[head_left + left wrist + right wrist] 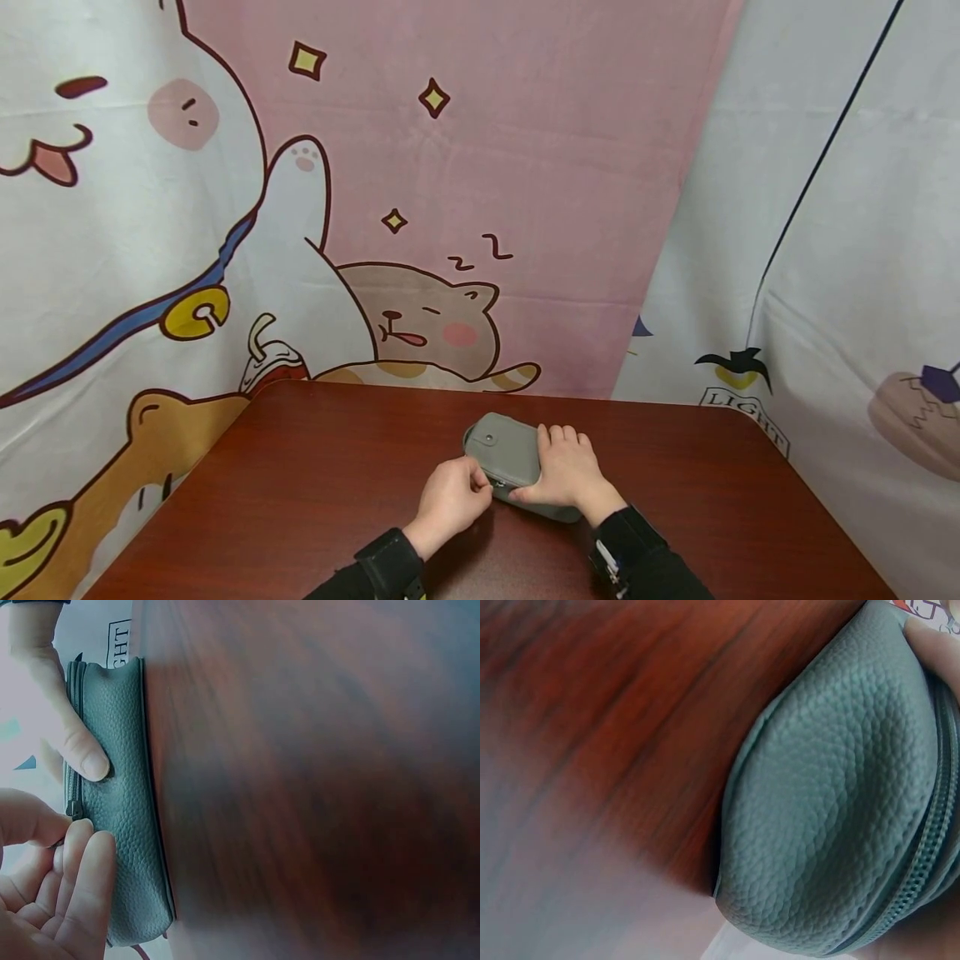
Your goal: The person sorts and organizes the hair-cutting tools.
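Observation:
A grey-green zippered pouch (501, 446) with pebbled leather lies on the brown table. Along its upper edge runs a zipper (922, 862), its teeth meshed in the right wrist view. My left hand (453, 497) pinches the zipper pull between thumb and fingers, just below the slider (73, 809) in the left wrist view. My right hand (566, 468) is spread over the right part of the pouch, fingers on its top and thumb pressing the side near the zipper. A small round snap (489, 437) shows on the pouch's far left end.
The dark red-brown table (337, 467) extends around the pouch on all sides. Behind it hangs a cloth backdrop (562, 208) with cartoon animals, meeting the table's far edge. Black bands (390, 562) circle both wrists.

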`<state>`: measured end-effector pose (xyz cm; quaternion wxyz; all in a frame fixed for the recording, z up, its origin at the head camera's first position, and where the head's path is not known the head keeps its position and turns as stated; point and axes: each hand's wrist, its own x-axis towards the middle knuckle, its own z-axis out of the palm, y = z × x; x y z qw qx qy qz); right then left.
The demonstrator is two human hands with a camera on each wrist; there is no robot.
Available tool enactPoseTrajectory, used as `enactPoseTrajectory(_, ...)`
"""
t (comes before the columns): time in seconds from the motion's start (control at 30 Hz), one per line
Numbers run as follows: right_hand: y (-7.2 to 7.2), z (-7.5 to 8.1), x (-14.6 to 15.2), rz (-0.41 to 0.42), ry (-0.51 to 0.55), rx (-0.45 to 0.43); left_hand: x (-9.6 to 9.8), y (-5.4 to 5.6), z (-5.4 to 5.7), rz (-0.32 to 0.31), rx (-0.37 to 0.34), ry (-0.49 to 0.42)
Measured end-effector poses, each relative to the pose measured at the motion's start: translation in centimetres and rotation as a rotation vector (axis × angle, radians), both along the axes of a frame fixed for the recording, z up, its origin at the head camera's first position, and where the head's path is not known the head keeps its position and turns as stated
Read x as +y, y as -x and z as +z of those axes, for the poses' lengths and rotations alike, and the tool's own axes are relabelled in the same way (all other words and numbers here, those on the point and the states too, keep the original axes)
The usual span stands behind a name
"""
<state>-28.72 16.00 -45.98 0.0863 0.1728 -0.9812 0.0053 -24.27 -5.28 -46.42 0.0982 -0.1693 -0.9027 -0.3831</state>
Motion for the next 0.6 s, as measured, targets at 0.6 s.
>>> enactPoseTrajectory(0.6,-0.2,0.3,-0.1,-0.006,0.023,-0.008,-1.2,0.6,-0.1,0.022,0.001,0.010)
